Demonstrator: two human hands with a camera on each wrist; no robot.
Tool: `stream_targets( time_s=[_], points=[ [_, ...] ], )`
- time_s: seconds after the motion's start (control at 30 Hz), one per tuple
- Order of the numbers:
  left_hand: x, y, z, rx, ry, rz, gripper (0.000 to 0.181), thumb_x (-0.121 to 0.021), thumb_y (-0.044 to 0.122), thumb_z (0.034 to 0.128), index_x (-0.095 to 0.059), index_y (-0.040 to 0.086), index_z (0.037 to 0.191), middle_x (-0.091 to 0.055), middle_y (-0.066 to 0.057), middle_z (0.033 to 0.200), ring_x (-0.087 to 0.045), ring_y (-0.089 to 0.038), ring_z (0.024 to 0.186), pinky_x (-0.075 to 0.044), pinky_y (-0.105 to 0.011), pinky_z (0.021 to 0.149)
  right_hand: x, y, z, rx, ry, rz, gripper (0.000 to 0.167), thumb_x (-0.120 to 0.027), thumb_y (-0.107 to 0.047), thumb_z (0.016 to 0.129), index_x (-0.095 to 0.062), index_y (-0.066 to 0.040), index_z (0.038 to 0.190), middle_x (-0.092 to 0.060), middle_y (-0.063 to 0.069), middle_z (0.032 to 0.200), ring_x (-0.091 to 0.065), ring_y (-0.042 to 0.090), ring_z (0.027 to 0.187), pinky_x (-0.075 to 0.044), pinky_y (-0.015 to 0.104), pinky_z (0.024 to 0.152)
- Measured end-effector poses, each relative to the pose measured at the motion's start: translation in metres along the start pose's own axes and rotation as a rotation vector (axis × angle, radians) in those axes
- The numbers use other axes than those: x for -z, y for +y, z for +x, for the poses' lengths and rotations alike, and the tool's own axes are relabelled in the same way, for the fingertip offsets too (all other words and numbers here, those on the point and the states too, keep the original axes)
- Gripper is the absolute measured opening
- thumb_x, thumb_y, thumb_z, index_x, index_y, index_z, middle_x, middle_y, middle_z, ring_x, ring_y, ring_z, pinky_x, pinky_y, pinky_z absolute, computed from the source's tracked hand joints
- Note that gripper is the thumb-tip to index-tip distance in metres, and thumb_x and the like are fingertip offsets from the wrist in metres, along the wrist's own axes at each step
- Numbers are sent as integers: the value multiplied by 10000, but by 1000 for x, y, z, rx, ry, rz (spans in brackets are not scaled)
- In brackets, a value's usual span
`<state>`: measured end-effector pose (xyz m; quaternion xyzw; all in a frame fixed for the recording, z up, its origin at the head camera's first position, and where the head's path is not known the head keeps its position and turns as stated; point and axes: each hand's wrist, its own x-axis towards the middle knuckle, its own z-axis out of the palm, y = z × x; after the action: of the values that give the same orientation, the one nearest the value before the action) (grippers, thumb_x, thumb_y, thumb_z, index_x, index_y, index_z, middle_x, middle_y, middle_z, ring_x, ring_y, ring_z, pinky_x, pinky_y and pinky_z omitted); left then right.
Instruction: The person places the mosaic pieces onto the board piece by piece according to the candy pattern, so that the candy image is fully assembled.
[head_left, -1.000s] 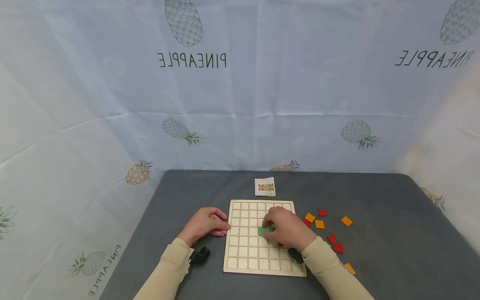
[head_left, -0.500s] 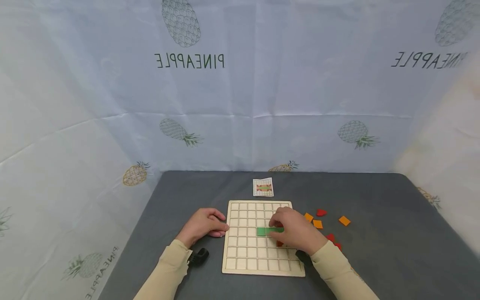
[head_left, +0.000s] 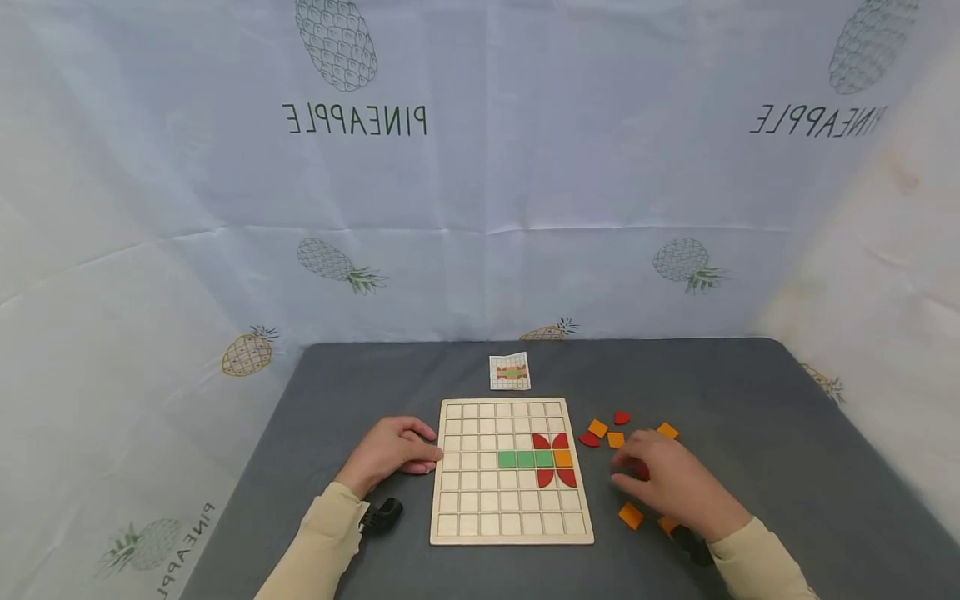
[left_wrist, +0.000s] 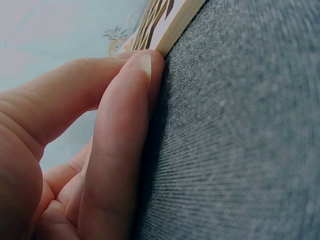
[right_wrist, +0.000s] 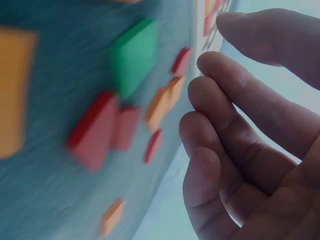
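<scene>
The board point(head_left: 498, 500) looked smooth, matt wood; the table point(head_left: 397, 375) beneath it, rough woven cloth; the card point(head_left: 510, 372) beyond it, paper.

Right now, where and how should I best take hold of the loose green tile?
I'd bring the right grip down from above and pinch the green tile by two opposite side edges, toward the end away from the red pieces. It looks thin and flat on the table, its edges exposed, with red pieces close to one corner.

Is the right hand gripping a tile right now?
No: the right wrist view shows the right hand with nothing between its thumb and fingers, and the green tile lying apart from it.
</scene>
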<state>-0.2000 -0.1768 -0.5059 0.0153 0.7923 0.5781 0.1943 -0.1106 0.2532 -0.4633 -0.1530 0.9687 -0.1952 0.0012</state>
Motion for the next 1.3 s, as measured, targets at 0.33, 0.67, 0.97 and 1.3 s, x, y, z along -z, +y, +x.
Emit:
stream_targets(
  time_s=[0.33, 0.67, 0.97, 1.3],
  points=[
    [2, -1, 0, -19, -22, -3, 453, -945, 168, 833, -707, -4, 1177, -793, -103, 882, -802, -175, 778, -688, -323, 726, -2, 18, -10, -65, -65, 10, 198, -941, -315, 840, -776, -292, 948, -620, -142, 917, -532, 2, 813, -556, 259, 705],
    [1, -2, 0, -15, -13, -10, 445, -948, 146, 825, -708, -8, 1167, -788, -102, 869, -797, -168, 763, -687, -322, 715, -7, 20, -10, -146, -81, 2, 210, -958, -305, 821, -800, -271, 954, -632, -123, 916, -531, 51, 828, -540, 265, 701],
    [2, -2, -2, -16, -11, -8, 444, -942, 151, 835, -710, -8, 1179, -790, -102, 872, -800, -174, 770, -688, -332, 715, -8, 14, -6, -141, -80, 21, 187, -948, -284, 834, -802, -280, 950, -591, -116, 882, -486, 35, 776, -483, 253, 660],
    [3, -1, -3, -27, -24, -14, 457, -943, 164, 839, -707, -10, 1190, -797, -106, 894, -802, -183, 784, -690, -340, 731, -15, -19, 28, -45, -38, 40, 181, -935, -284, 857, -802, -266, 979, -618, -125, 919, -559, 39, 850, -571, 294, 755]
  ],
)
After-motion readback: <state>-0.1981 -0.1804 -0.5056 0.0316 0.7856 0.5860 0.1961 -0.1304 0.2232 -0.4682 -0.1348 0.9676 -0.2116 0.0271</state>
